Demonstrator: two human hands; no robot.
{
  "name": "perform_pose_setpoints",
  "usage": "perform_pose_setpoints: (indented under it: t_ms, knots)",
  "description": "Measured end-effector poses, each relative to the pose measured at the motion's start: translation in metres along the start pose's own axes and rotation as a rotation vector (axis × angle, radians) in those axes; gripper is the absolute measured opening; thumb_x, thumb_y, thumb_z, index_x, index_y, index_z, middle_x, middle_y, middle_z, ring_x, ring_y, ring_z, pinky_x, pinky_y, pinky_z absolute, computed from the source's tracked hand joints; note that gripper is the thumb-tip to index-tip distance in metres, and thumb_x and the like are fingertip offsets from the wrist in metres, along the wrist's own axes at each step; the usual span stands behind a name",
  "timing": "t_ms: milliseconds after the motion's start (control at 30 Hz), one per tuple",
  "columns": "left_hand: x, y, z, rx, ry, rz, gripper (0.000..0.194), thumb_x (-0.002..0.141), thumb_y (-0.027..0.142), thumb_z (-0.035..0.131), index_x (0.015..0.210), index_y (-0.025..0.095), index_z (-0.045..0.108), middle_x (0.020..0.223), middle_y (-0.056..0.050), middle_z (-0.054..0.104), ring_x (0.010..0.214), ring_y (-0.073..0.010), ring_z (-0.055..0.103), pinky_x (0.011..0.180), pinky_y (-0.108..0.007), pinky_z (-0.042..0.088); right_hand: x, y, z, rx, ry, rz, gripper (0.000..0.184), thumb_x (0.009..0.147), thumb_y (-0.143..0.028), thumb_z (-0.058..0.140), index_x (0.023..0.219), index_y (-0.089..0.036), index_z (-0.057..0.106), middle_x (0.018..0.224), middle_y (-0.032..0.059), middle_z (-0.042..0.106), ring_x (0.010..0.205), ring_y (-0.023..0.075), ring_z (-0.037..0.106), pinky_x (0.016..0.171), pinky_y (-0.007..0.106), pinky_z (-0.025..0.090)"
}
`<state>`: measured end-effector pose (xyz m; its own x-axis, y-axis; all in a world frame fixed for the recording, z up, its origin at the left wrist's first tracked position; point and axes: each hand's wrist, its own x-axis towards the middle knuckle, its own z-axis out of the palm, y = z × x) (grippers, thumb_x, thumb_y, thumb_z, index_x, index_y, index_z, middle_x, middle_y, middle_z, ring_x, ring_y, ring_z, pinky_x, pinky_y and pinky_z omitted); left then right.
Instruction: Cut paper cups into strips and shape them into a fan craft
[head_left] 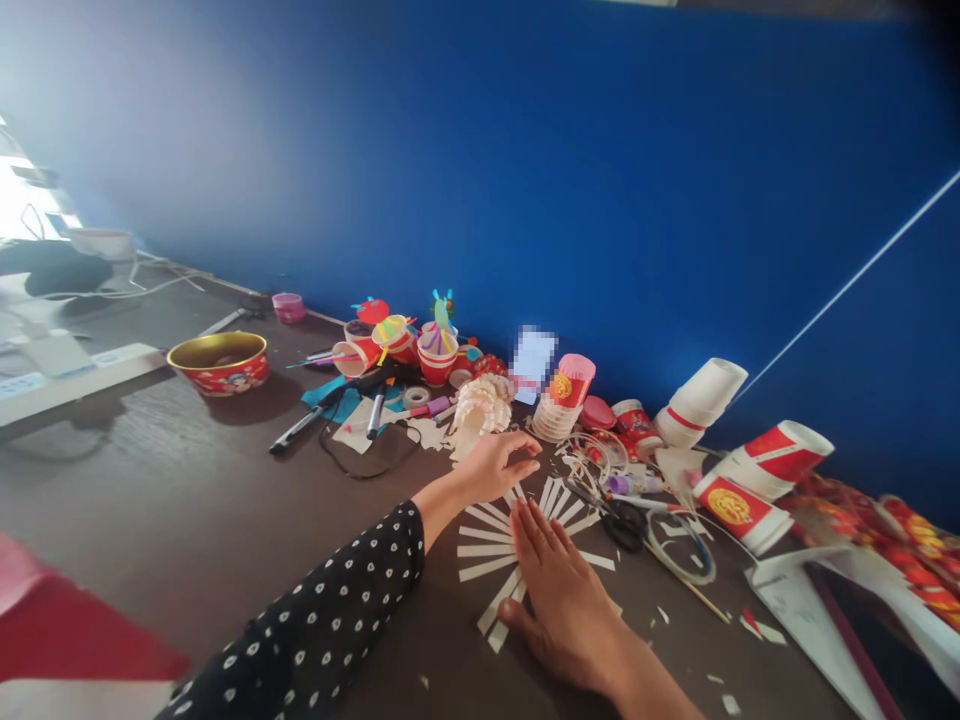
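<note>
White paper strips fan out like a flattened, cut-up paper cup on the dark table. My right hand lies flat over the middle of the fan, fingers straight and thumb spread, covering its centre. Just beyond the far strips hovers my left hand, its fingers bent and apart with nothing seen between them. Behind it sits a ruffled white paper piece. To the right of the fan lie black-handled scissors.
A red bowl with gold inside stands at left beside a power strip. Decorated paper cups, markers, tape and a cup stack line the blue partition. More cups and a tablet-like device are at right.
</note>
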<state>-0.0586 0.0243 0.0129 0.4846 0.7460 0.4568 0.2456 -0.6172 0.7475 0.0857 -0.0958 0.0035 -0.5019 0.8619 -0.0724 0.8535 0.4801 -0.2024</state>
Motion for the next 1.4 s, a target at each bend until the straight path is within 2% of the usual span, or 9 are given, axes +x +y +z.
perform_pose_setpoints:
  t_ms: [300, 467, 533, 600, 700, 800, 900, 1133, 1400]
  knots:
    - [-0.007, 0.010, 0.015, 0.013, -0.158, 0.024, 0.025, 0.086, 0.024, 0.040, 0.097, 0.017, 0.061, 0.093, -0.004, 0.067, 0.084, -0.0151, 0.060, 0.075, -0.023, 0.045, 0.010, -0.011, 0.014, 0.092, 0.107, 0.194, 0.079, 0.083, -0.055, 0.038, 0.140, -0.002, 0.021, 0.146, 0.0175, 0.008, 0.135, 0.0306, 0.002, 0.109, 0.050, 0.012]
    - [-0.011, 0.004, 0.024, 0.018, -0.234, 0.069, 0.029, 0.086, 0.016, 0.036, 0.106, 0.018, 0.057, 0.101, -0.005, 0.065, 0.091, -0.0153, 0.060, 0.081, -0.024, 0.045, 0.007, 0.004, 0.007, 0.531, 0.144, 0.137, 0.069, 0.086, -0.057, 0.032, 0.140, -0.015, 0.027, 0.147, 0.0104, 0.019, 0.135, 0.0274, 0.006, 0.109, 0.051, 0.010]
    - [-0.011, 0.003, 0.025, 0.054, -0.252, 0.091, 0.031, 0.086, 0.014, 0.035, 0.109, 0.018, 0.055, 0.103, -0.006, 0.065, 0.092, -0.0163, 0.060, 0.082, -0.027, 0.045, 0.008, 0.016, 0.004, 0.865, 0.257, 0.208, 0.062, 0.089, -0.056, 0.024, 0.133, -0.017, 0.041, 0.140, 0.0098, 0.039, 0.133, 0.0249, 0.024, 0.108, 0.048, 0.020]
    - [-0.011, 0.003, 0.026, 0.104, -0.266, 0.102, 0.032, 0.086, 0.015, 0.035, 0.113, 0.018, 0.052, 0.105, -0.007, 0.064, 0.092, -0.0175, 0.060, 0.082, -0.029, 0.045, 0.010, 0.027, 0.003, 1.183, 0.457, 0.277, 0.058, 0.089, -0.054, 0.024, 0.122, -0.016, 0.053, 0.127, 0.0102, 0.054, 0.124, 0.0250, 0.041, 0.103, 0.045, 0.033]
    - [-0.013, 0.006, 0.028, 0.175, -0.298, 0.160, 0.036, 0.087, 0.018, 0.036, 0.121, 0.015, 0.046, 0.120, -0.013, 0.056, 0.109, -0.0208, 0.054, 0.092, -0.033, 0.041, 0.014, 0.038, 0.004, 1.454, 0.733, 0.383, 0.046, 0.087, -0.049, 0.036, 0.108, -0.016, 0.059, 0.112, 0.0109, 0.065, 0.112, 0.0245, 0.054, 0.099, 0.042, 0.040]
    - [-0.015, 0.009, 0.030, 0.245, -0.343, 0.234, 0.044, 0.087, 0.021, 0.039, 0.130, 0.013, 0.037, 0.135, -0.016, 0.042, 0.128, -0.0235, 0.033, 0.105, -0.041, 0.026, 0.016, 0.042, 0.005, 1.444, 0.865, 0.417, 0.045, 0.086, -0.051, 0.037, 0.108, -0.016, 0.055, 0.114, 0.0120, 0.063, 0.111, 0.0238, 0.055, 0.100, 0.041, 0.039]
    - [-0.018, 0.011, 0.033, 0.302, -0.424, 0.287, 0.049, 0.088, 0.025, 0.040, 0.135, 0.014, 0.031, 0.140, -0.015, 0.034, 0.133, -0.0229, 0.023, 0.109, -0.044, 0.016, 0.017, 0.042, 0.008, 1.317, 0.921, 0.420, 0.057, 0.085, -0.058, 0.031, 0.118, -0.014, 0.047, 0.123, 0.0143, 0.056, 0.116, 0.0230, 0.050, 0.103, 0.040, 0.035]
    - [-0.026, 0.015, 0.041, 0.378, -0.574, 0.410, 0.053, 0.089, 0.038, 0.036, 0.138, 0.020, 0.027, 0.141, -0.009, 0.034, 0.134, -0.0208, 0.020, 0.110, -0.041, 0.009, 0.020, 0.050, 0.020, 1.127, 0.964, 0.376, 0.070, 0.085, -0.063, 0.020, 0.134, -0.014, 0.028, 0.136, 0.0174, 0.041, 0.126, 0.0230, 0.038, 0.106, 0.043, 0.025]
    - [-0.028, 0.023, 0.043, 0.449, -0.626, 0.390, 0.084, 0.077, 0.064, 0.041, 0.138, 0.009, 0.025, 0.141, -0.017, 0.031, 0.133, -0.0274, 0.022, 0.109, -0.044, 0.008, 0.020, 0.045, 0.018, 1.144, 0.982, 0.355, 0.067, 0.086, -0.060, 0.022, 0.134, -0.015, 0.027, 0.137, 0.0169, 0.037, 0.127, 0.0223, 0.035, 0.106, 0.043, 0.023]
